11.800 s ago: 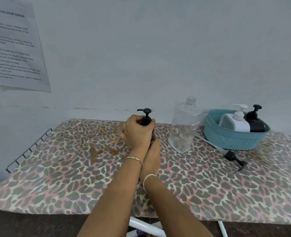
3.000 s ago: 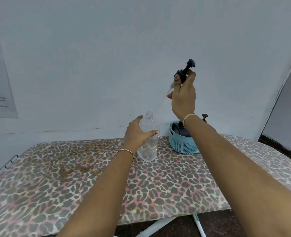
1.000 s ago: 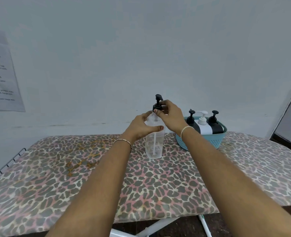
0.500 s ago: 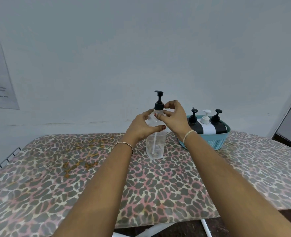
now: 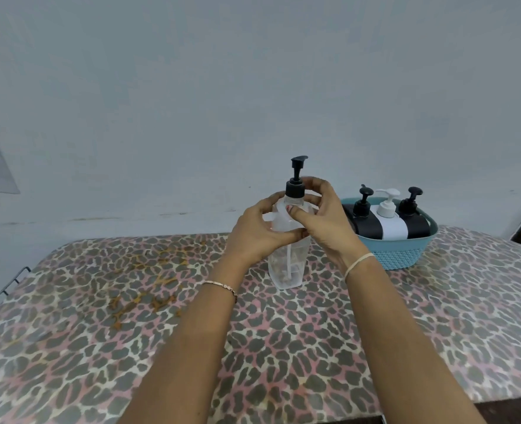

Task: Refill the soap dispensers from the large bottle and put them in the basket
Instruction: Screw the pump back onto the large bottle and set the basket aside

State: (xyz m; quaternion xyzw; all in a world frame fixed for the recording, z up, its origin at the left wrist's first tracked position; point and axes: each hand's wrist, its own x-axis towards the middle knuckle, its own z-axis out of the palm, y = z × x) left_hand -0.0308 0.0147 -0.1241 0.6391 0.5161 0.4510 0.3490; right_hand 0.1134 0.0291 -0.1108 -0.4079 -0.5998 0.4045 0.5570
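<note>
In the head view, the large bottle (image 5: 286, 264) stands upright on the leopard-print board (image 5: 283, 347), at about 12 o'clock from the person. Its long axis is vertical, and the black pump (image 5: 295, 188) is seated on its neck with the nozzle turned toward 3 o'clock. The left hand (image 5: 254, 234) wraps the bottle's shoulder from the 9 o'clock side. The right hand (image 5: 326, 224) comes in from 3 o'clock, its fingers curled round the pump's collar and its thumb against the shoulder just below. The right hand is therefore the one placed to turn the collar about that vertical axis, I judge, while the left steadies the body. The bottle is clear plastic, with a white dip tube running down inside and very little left at the bottom. The teal basket (image 5: 403, 255) sits near the bottle at its 3 o'clock. It holds three dispensers leaning side by side: a black one (image 5: 366, 224), a white one (image 5: 389, 228) and another black one (image 5: 415, 226).
</note>
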